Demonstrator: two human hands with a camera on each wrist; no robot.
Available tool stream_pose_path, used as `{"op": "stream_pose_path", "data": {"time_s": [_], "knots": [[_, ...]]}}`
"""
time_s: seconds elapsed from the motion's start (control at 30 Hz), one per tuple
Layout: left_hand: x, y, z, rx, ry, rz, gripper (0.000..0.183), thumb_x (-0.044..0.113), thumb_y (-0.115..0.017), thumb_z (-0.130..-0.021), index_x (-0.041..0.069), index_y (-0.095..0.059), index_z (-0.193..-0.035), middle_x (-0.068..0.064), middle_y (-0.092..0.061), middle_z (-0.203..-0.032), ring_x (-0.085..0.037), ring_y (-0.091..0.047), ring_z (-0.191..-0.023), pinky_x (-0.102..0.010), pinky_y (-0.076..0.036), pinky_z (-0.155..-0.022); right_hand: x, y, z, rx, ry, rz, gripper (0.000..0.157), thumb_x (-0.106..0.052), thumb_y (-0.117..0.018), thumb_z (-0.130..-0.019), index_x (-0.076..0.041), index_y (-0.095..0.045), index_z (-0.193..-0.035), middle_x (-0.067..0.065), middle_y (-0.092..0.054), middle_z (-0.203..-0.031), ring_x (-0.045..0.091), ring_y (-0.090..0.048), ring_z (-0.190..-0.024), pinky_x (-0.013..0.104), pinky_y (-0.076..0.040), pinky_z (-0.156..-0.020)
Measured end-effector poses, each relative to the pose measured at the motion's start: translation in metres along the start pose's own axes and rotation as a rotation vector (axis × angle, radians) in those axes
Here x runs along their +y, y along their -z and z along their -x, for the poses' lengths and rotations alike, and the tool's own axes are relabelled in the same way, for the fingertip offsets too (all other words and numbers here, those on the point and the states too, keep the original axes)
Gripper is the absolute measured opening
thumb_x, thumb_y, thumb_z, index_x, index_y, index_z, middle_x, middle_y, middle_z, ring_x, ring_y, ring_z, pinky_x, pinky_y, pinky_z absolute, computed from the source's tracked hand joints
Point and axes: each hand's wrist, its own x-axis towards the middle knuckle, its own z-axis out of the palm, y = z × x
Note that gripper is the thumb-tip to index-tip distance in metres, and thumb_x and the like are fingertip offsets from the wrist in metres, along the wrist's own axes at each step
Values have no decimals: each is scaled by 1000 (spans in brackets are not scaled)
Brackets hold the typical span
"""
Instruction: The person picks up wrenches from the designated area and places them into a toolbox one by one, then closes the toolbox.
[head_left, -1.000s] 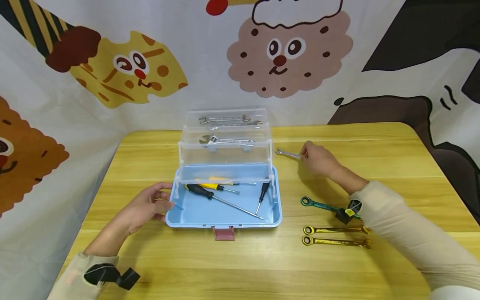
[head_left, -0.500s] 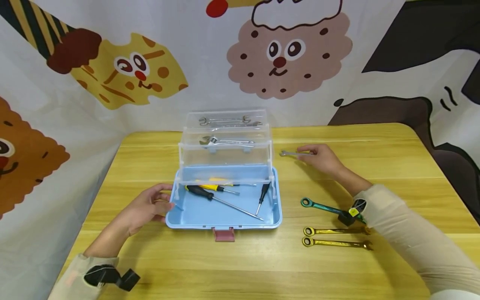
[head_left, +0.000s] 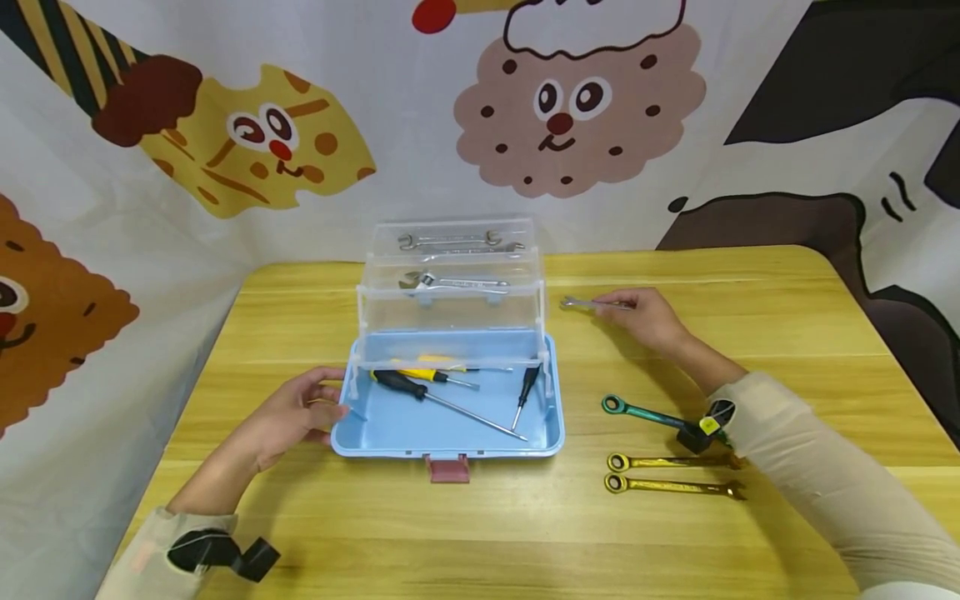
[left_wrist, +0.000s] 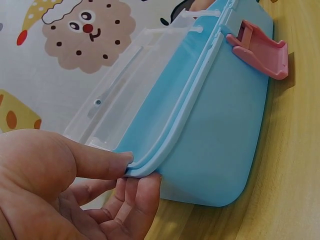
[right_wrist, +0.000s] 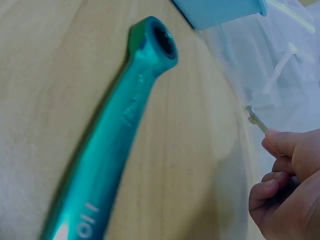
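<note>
My left hand (head_left: 300, 408) pinches the left rim of a light blue toolbox (head_left: 450, 433), thumb on top and fingers below, as the left wrist view shows. To the right of the box, my right hand (head_left: 645, 317) holds a small silver wrench (head_left: 581, 302) above the table, its open end pointing left. Inside the box lie a long black screwdriver (head_left: 401, 382), a small black screwdriver (head_left: 529, 379) and yellow-handled screwdrivers (head_left: 420, 373). Clear raised trays hold an adjustable wrench (head_left: 457, 284) and silver open-end wrenches (head_left: 450, 241).
A green ratchet wrench (head_left: 645, 411) lies partly under my right wrist camera. Nearer me are two gold ratchet wrenches (head_left: 667, 461) on the wooden table (head_left: 487, 542). A pink latch (head_left: 448, 469) hangs at the box front. A printed curtain (head_left: 420, 167) stands behind.
My right hand has shifted slightly to the right with the silver wrench, and its fingers have changed their hold on it. The left hand and the toolbox have stayed put.
</note>
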Motion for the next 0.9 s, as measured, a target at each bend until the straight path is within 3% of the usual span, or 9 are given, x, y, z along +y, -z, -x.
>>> {"op": "stream_pose_path", "data": {"time_s": [0.17,0.37,0.53,0.9], "knots": [[0,0,0,1,2,-1,61,4,-61,-99,-7,-31,-151,-19,-53,-116,-25,-62,-90,-35,-60,-69,-6,8,1,27,44,-47,33,-23,-65,-102,2,-71,-124,18,-69,-111,15,-47,-75,22,-40,-60],[0,0,-1,3,1,-5,61,4,-61,-100,-7,-31,-151,-20,-53,-117,-25,-62,-90,-35,-60,-69,-17,19,1,68,64,-58,34,-25,-67,-101,0,-72,-122,3,-67,-94,13,-43,-70,24,-37,-57],[0,0,-1,6,5,-9,61,4,-61,-100,-6,-31,-152,-20,-53,-117,-24,-62,-89,-35,-60,-69,-31,28,3,88,53,-66,36,-29,-67,-101,-1,-72,-123,-1,-68,-101,13,-43,-70,25,-36,-55],[0,0,-1,7,11,-3,60,4,-60,-100,-6,-31,-151,-20,-53,-117,-24,-62,-90,-35,-60,-70,-52,37,3,111,93,-91,36,-29,-68,-100,-4,-72,-126,10,-70,-123,9,-58,-94,19,-47,-71]]}}
